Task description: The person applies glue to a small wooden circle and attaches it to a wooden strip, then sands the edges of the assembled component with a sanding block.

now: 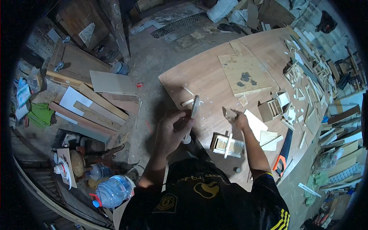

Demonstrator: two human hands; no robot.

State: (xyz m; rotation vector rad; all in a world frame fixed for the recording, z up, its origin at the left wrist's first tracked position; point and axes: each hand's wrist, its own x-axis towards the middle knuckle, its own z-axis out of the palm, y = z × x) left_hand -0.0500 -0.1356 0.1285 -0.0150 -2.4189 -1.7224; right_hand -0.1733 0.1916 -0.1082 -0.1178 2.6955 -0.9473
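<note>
My left hand [172,128] grips a glue tube [193,115], nozzle end down near the table [207,76] edge, fingers closed round its body. My right hand [238,119] pinches a small wood piece [230,114] between fingertips, held just above the tabletop, close to the tube's tip. I judge the gluing is mid-way: white smears and a couple of thin sticks [188,96] lie on the board just beyond the tube, and a small frame [227,145] of strips sits near my body, looking partly built, a strip standing across it. A little box [271,109] stands further right, seemingly assembled. The piece in my right hand is not yet joined to anything, and many cut offcuts are left loose along the far right edge.

Around me: a plywood sheet [245,73] lies flat past my hands, pale triangular cutoffs beside my right forearm, and a saw [284,151] with an orange handle lies at the table's near right edge. On the floor left are boards [99,103] and a water bottle [113,190]. Nothing lies between my hands; the frame sits close under my right elbow.
</note>
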